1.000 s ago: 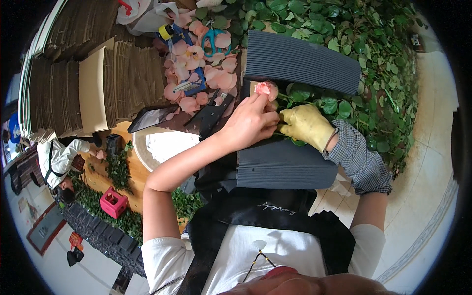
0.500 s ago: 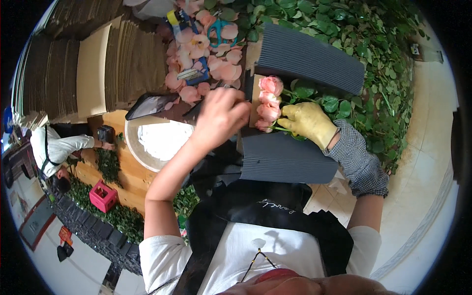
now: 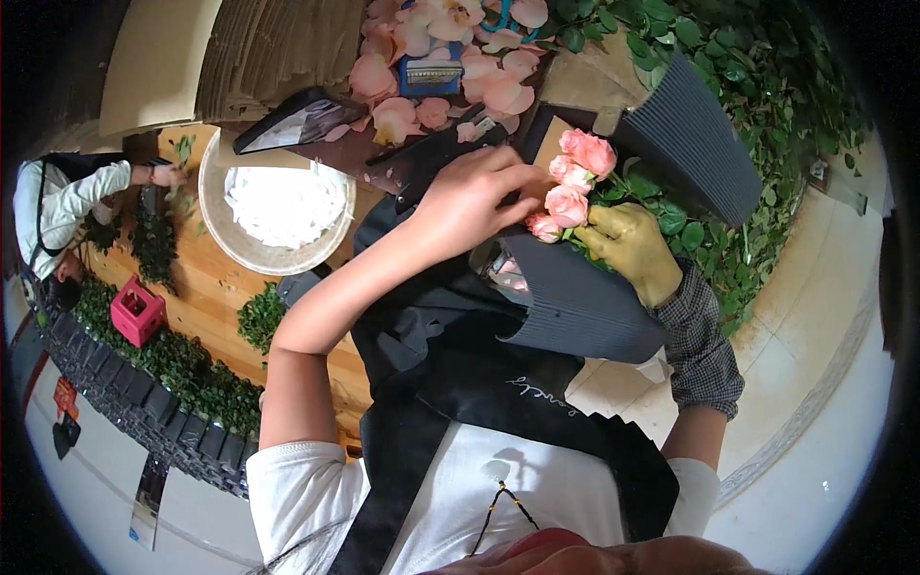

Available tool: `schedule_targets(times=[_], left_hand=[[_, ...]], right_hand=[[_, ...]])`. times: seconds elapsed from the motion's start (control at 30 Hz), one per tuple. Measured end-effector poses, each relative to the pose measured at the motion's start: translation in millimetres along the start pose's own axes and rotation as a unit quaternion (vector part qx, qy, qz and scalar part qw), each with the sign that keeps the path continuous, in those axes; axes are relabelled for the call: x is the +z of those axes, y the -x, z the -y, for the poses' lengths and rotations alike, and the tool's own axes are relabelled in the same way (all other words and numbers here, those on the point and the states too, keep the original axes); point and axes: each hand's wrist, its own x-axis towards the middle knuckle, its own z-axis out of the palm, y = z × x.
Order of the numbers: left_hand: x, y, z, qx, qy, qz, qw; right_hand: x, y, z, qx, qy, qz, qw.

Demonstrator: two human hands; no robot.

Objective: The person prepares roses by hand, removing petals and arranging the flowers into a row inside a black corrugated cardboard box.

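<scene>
Head view: pink roses [image 3: 567, 205] sit gathered between curled left fingers [image 3: 520, 178] and bent, gloved right fingers [image 3: 604, 220], grips unclear, the grey corrugated sheet [image 3: 580, 302] beside them not yet closed.

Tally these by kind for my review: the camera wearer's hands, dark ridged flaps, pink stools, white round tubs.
Hands: 2 (bare left hand, gloved right hand)
Ridged flaps: 2 (upper flap, lower flap)
Pink stool: 1
White round tub: 1
Total: 6
</scene>
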Motion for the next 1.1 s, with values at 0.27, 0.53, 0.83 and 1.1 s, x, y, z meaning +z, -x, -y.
schedule_targets(times=[0.27, 0.53, 0.83, 1.1], left_hand=[[15, -18, 27, 0.234, -0.127, 0.013, 0.964], [10, -6, 29, 0.220, -0.129, 0.042, 0.966], [5, -8, 21, 0.228, -0.059, 0.063, 0.970], [-13, -5, 15, 0.182, -0.086, 0.066, 0.977]], right_hand=[[-3, -3, -14, -0.215, 0.179, -0.016, 0.960], [5, -1, -17, 0.005, 0.016, 0.013, 1.000], [4, 3, -17, -0.038, -0.012, -0.011, 0.999], [-6, -1, -4, -0.036, 0.045, 0.042, 0.997]])
